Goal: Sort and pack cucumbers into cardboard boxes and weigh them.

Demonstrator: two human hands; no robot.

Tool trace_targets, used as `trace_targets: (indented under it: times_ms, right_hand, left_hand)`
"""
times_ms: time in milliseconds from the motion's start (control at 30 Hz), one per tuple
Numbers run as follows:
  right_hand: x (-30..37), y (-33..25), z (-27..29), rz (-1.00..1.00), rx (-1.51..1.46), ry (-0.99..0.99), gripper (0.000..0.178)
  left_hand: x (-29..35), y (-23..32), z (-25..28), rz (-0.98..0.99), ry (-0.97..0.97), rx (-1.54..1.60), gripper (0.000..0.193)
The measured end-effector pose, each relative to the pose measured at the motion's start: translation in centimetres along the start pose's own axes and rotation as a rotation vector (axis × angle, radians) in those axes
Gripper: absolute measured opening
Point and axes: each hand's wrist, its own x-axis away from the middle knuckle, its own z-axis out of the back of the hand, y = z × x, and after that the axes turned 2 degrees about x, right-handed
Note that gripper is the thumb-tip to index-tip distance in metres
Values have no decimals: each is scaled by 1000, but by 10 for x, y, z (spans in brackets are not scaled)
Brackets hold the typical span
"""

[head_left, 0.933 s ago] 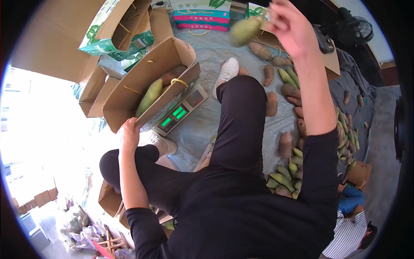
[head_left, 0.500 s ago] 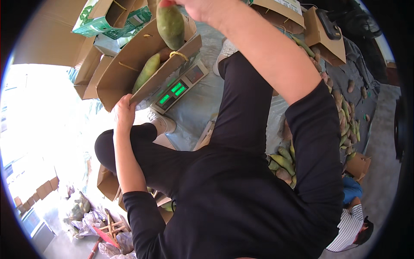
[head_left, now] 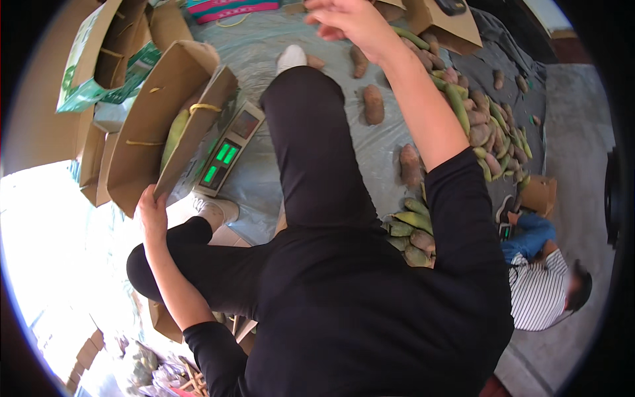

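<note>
My left hand [head_left: 152, 213] grips the near edge of a tall cardboard box [head_left: 198, 126] with yellow cord handles. Inside the box a long green vegetable [head_left: 173, 140], perhaps a radish, shows in part; the inner wall hides the rest. Right against the box is a digital scale [head_left: 229, 151] with lit green digits; what bears the box underneath is hidden. At the top of the view my right hand [head_left: 337, 21] is raised, with its fingers apart and nothing in them. Single brown-red root vegetables [head_left: 374, 104] lie on the plastic sheet below that hand.
A large pile of green and reddish vegetables [head_left: 486, 126] spreads to the right, and a smaller heap [head_left: 413, 231] lies beside my leg. Green-printed cartons [head_left: 106, 59] stand at the far left. On the right another person in a striped shirt [head_left: 539, 291] sits near a small carton [head_left: 539, 195].
My right hand has let go of the plump green vegetable it held over the box and moved right. My left hand keeps its hold on the box. The view has turned to the right.
</note>
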Motion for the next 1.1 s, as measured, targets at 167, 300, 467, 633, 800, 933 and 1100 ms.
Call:
trace_targets:
  times_ms: [167,300,467,633,800,933,1100]
  right_hand:
    - [66,134,60,-278,-6,273,21]
    - [158,253,51,-623,71,384,5]
    - [304,393,40,-701,712,-145,18]
    - [330,398,11,-744,774,-497,20]
    - [330,388,49,-907,785,-19,22]
    - [322,366,73,-962,691,331,22]
    - [336,373,109,-968,772,241,20]
  left_hand:
    - [1,-25,-4,-18,-12,44,29]
    - [2,-29,-8,-6,-15,63,23]
    - [-18,-41,-40,-12,-45,73,28]
    - [-2,-61,-21,10,-15,37,30]
    - [-2,-64,-18,49,-44,-57,29]
    - [6,-61,-11,14,-4,-57,29]
    - [4,-41,-10,29,-2,93,29]
